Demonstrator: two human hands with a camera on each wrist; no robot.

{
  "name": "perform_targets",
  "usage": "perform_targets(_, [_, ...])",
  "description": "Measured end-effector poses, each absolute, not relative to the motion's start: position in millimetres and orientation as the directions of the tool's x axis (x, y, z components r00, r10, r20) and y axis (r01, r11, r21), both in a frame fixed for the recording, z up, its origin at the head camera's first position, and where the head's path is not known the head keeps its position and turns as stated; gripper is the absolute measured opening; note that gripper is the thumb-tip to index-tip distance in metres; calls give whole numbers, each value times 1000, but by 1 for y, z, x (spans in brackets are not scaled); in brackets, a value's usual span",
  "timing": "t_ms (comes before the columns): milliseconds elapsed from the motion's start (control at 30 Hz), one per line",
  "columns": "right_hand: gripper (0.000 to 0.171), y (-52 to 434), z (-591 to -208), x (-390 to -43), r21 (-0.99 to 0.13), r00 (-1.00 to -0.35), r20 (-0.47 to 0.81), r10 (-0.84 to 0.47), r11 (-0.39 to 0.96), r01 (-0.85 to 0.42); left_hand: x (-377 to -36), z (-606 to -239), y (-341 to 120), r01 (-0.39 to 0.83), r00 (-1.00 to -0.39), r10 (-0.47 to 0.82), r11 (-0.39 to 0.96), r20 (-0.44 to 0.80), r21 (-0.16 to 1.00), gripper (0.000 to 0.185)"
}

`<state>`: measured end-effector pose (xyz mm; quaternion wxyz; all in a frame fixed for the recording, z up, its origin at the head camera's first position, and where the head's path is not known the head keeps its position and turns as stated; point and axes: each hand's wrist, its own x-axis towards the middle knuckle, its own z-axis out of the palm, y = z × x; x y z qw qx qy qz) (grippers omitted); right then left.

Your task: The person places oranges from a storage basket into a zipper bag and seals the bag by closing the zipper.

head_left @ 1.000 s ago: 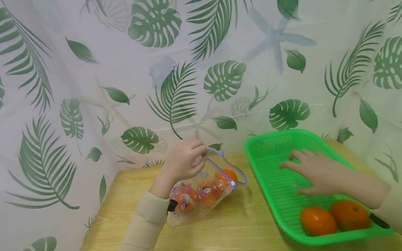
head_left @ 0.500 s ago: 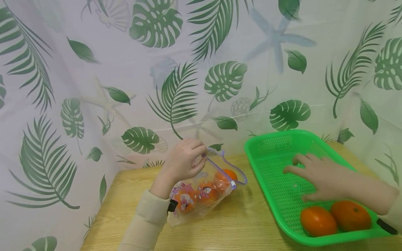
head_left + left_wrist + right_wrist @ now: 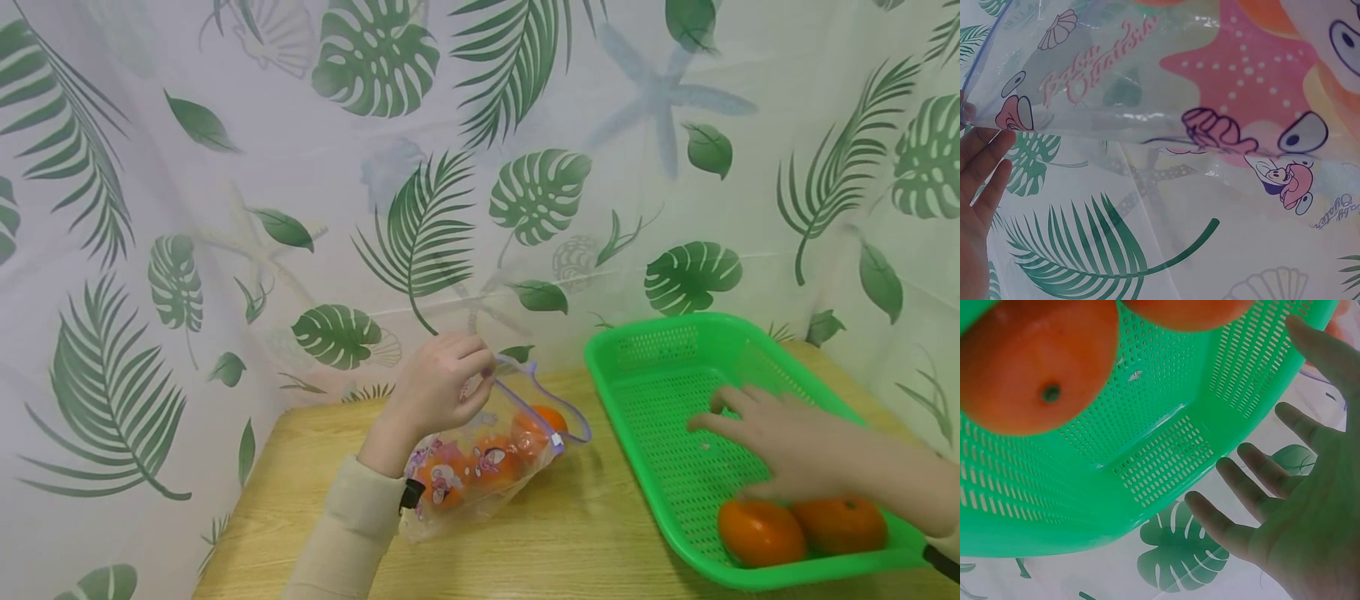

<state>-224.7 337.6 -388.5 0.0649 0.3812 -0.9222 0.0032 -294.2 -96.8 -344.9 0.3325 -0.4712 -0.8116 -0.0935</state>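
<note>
My left hand (image 3: 448, 379) pinches the top edge of a clear zip bag (image 3: 480, 500) with cartoon prints and a purple zip rim. Several orange fruits (image 3: 497, 461) show through the plastic, and the bag's mouth gapes toward the right. In the left wrist view the fingertips sit at the corner of the printed bag (image 3: 1104, 81). Over the green basket (image 3: 637, 454) hovers my right hand (image 3: 795, 446), fingers spread and holding nothing. Just below its thumb lie two orange fruits (image 3: 761, 533) in the basket's near end. The right wrist view shows the spread hand (image 3: 1297, 506) beside the basket's wall.
Bag and basket share a light wooden table (image 3: 315, 467), with a gap between them. A white leaf-print sheet (image 3: 480, 275) stands behind and at both sides. The basket's raised rim (image 3: 637, 483) faces the bag.
My right hand has drawn back over the basket, toward the near right and the two fruits, fingers still spread. The left hand and the bag have stayed in place.
</note>
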Motion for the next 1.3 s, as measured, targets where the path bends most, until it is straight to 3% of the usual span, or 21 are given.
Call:
perform_targets(500, [86,350,-400,-210,-73,-720,-4,-693,719,-691,-294,-349,-98,828,-333,699,537,633,-158,4])
perform_targets(900, [76,359,-415,-203,-160,-699,-10,-715,692,-704,-295,-348,-99,827,-329,703,537,631,-166,4])
perform_targets(1300, [73,359,-433,-201,-168,-692,-11,-722,684,-710,-293,-348,-98,824,-330,702,540,631,-170,5])
